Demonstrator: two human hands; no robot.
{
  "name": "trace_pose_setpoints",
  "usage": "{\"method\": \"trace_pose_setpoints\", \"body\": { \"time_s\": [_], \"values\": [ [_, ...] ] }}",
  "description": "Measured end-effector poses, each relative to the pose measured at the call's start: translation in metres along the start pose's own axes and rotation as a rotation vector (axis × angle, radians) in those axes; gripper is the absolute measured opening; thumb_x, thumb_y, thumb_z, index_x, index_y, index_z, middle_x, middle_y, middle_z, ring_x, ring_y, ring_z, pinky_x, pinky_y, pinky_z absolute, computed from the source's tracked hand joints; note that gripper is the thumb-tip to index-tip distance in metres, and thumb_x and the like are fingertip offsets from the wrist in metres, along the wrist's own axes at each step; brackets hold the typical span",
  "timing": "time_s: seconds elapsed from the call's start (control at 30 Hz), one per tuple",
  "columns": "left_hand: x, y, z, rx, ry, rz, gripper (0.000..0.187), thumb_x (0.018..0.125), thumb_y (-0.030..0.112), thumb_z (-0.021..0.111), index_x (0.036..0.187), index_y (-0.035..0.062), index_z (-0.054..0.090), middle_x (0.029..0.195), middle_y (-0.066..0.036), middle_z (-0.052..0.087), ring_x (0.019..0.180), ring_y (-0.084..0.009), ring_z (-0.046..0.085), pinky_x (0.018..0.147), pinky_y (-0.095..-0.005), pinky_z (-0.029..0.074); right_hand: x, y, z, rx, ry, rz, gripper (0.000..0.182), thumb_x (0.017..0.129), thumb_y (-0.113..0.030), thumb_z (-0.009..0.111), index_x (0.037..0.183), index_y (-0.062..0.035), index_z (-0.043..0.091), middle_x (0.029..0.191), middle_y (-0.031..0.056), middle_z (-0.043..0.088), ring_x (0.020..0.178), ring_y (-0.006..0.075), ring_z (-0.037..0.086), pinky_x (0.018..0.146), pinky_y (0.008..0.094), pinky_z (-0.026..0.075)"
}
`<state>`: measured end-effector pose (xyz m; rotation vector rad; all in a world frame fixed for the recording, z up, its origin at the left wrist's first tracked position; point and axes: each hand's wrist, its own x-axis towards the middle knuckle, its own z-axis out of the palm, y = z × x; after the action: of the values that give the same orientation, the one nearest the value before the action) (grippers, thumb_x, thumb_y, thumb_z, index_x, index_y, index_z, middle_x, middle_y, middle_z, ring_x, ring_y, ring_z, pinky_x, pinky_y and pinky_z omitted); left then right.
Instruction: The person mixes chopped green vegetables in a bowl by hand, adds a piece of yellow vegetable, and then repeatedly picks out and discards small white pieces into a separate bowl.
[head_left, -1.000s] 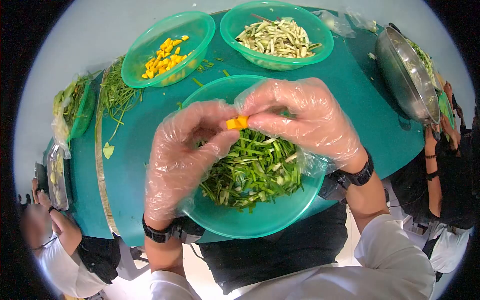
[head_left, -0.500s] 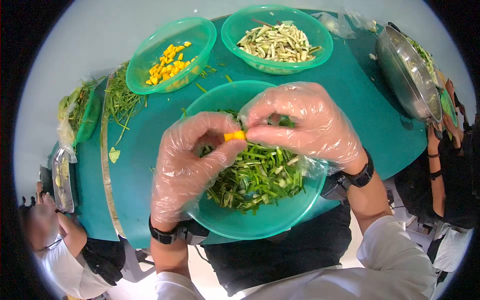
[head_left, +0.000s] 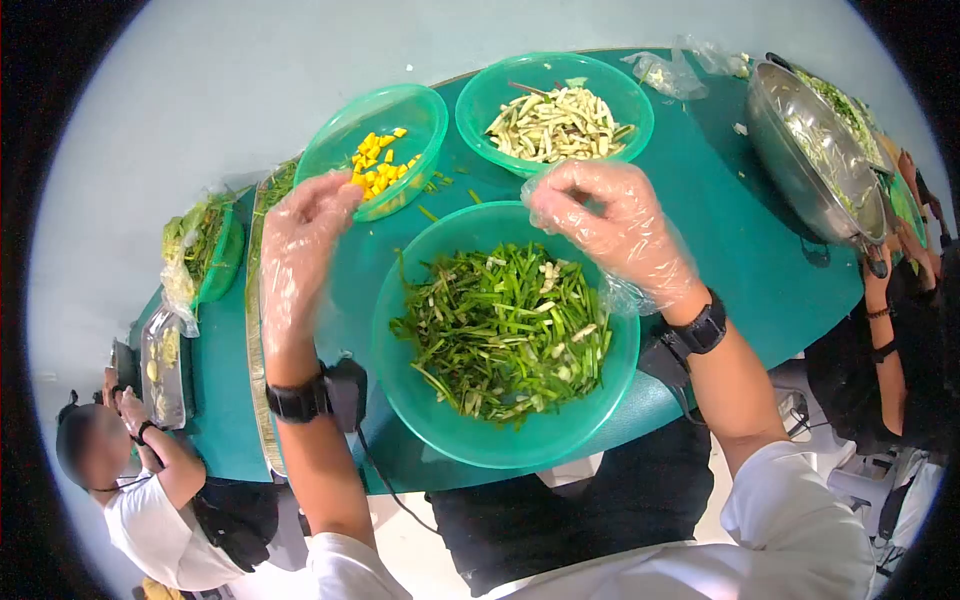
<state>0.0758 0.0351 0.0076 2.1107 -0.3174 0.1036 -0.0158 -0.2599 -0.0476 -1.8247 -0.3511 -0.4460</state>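
Note:
A large green bowl (head_left: 500, 452) full of cut green stalks (head_left: 500, 330) stands in front of me on the teal table (head_left: 740, 250). My left hand (head_left: 300, 245), in a clear plastic glove, reaches up and left; its fingertips are at the near rim of a smaller green bowl (head_left: 425, 100) holding yellow cubes (head_left: 380, 160). Whether a cube is in its fingers is hidden. My right hand (head_left: 610, 225), also gloved, hovers over the far right rim of the large bowl, its fingers curled together with nothing visible in them.
A third green bowl (head_left: 480, 110) of pale vegetable sticks sits at the back. A metal pan (head_left: 810, 150) stands at the right, a wooden board (head_left: 255, 330) with green stalks at the left. Other people work at the lower left (head_left: 150, 500) and right (head_left: 890, 330).
Both hands held one yellow piece over the large bowl. They have since parted: my left hand swung up-left to the yellow-cube bowl and my right hand lifted slightly back. The piece is out of sight.

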Motion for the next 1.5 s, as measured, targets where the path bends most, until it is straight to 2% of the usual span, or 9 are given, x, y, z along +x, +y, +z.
{"method": "trace_pose_setpoints", "body": {
  "time_s": [0.13, 0.33, 0.57, 0.67, 0.97, 1.07, 1.17, 1.27, 1.5],
  "values": [
    [0.015, -0.017, -0.001, -0.023, 0.113, 0.031, 0.038, 0.100, 0.023, 0.070, 0.127, -0.0043, 0.069, 0.103, -0.004, 0.071, 0.094, -0.0108, 0.064, 0.086, -0.0281, 0.051, 0.001, 0.003, 0.000, 0.012, 0.008, -0.029, 0.018, 0.098, -0.017, 0.071, 0.096, 0.0008, 0.072, 0.078, 0.0061, 0.067, 0.070, 0.0105, 0.058, 0.067, 0.0298, 0.051],
    [-0.037, 0.017, -0.007, 0.197, -0.100, 0.008, 0.035, 0.098, 0.016, 0.073, 0.130, 0.0029, 0.070, 0.111, -0.010, 0.076, 0.095, -0.0137, 0.068, 0.085, -0.0308, 0.054, 0.002, 0.008, 0.003, -0.010, 0.022, -0.052, 0.024, 0.100, -0.023, 0.069, 0.095, -0.0004, 0.073, 0.071, 0.0104, 0.065, 0.064, 0.0169, 0.058, 0.066, 0.0332, 0.051],
    [-0.118, 0.039, 0.025, 0.530, -0.263, 0.187, 0.045, 0.091, 0.016, 0.078, 0.134, 0.0065, 0.066, 0.121, -0.020, 0.071, 0.100, -0.0328, 0.072, 0.088, -0.0400, 0.057, 0.002, 0.012, 0.003, -0.133, 0.025, -0.127, 0.027, 0.100, -0.025, 0.068, 0.091, 0.0009, 0.070, 0.071, 0.0150, 0.060, 0.064, 0.0261, 0.056, 0.065, 0.0376, 0.049],
    [-0.118, 0.044, 0.034, 0.650, -0.306, 0.355, 0.062, 0.090, 0.019, 0.078, 0.147, 0.0098, 0.056, 0.135, -0.023, 0.064, 0.115, -0.0418, 0.066, 0.099, -0.0458, 0.054, 0.002, 0.016, 0.000, -0.236, 0.059, -0.096, 0.023, 0.103, -0.020, 0.065, 0.099, 0.0014, 0.074, 0.084, 0.0063, 0.072, 0.077, 0.0127, 0.068, 0.074, 0.0290, 0.054],
    [-0.095, 0.034, 0.072, 0.603, -0.497, 0.272, 0.085, 0.079, 0.035, 0.087, 0.150, 0.0069, 0.050, 0.136, -0.026, 0.062, 0.127, -0.0426, 0.060, 0.108, -0.0481, 0.049, 0.004, 0.030, 0.003, -0.202, 0.051, -0.100, 0.026, 0.103, -0.024, 0.064, 0.098, -0.0002, 0.074, 0.082, 0.0052, 0.071, 0.076, 0.0119, 0.065, 0.073, 0.0290, 0.053],
    [-0.092, 0.027, 0.075, 0.544, -0.528, 0.271, 0.090, 0.075, 0.032, 0.089, 0.151, 0.0069, 0.049, 0.135, -0.026, 0.063, 0.127, -0.0433, 0.060, 0.109, -0.0478, 0.048, 0.005, 0.028, 0.007, -0.146, 0.123, -0.119, 0.029, 0.098, -0.027, 0.064, 0.087, 0.0003, 0.066, 0.078, 0.0232, 0.060, 0.070, 0.0406, 0.057, 0.067, 0.0453, 0.048],
    [-0.090, 0.034, 0.076, 0.495, -0.558, 0.206, 0.083, 0.074, 0.024, 0.090, 0.146, 0.0065, 0.053, 0.132, -0.024, 0.066, 0.124, -0.0410, 0.063, 0.109, -0.0455, 0.049, 0.005, 0.029, 0.008, -0.143, 0.114, -0.094, 0.030, 0.098, -0.027, 0.063, 0.085, 0.0005, 0.063, 0.077, 0.0235, 0.058, 0.069, 0.0417, 0.055, 0.066, 0.0462, 0.047],
    [-0.090, 0.034, 0.072, 0.335, -0.568, 0.196, 0.071, 0.076, 0.016, 0.087, 0.140, 0.0066, 0.059, 0.128, -0.018, 0.069, 0.121, -0.0315, 0.066, 0.108, -0.0405, 0.050, 0.004, 0.028, 0.003, -0.220, 0.068, -0.078, 0.030, 0.101, -0.029, 0.065, 0.097, -0.0004, 0.074, 0.080, 0.0069, 0.070, 0.074, 0.0144, 0.063, 0.073, 0.0317, 0.053],
    [-0.091, 0.044, 0.050, 0.032, -0.401, 0.067, 0.058, 0.082, 0.007, 0.082, 0.137, 0.0047, 0.061, 0.123, -0.009, 0.070, 0.113, -0.0178, 0.066, 0.102, -0.0338, 0.052, 0.004, 0.030, 0.004, -0.239, 0.067, -0.083, 0.030, 0.101, -0.029, 0.065, 0.096, -0.0006, 0.074, 0.079, 0.0083, 0.070, 0.075, 0.0163, 0.066, 0.073, 0.0328, 0.054]
  ]
}}
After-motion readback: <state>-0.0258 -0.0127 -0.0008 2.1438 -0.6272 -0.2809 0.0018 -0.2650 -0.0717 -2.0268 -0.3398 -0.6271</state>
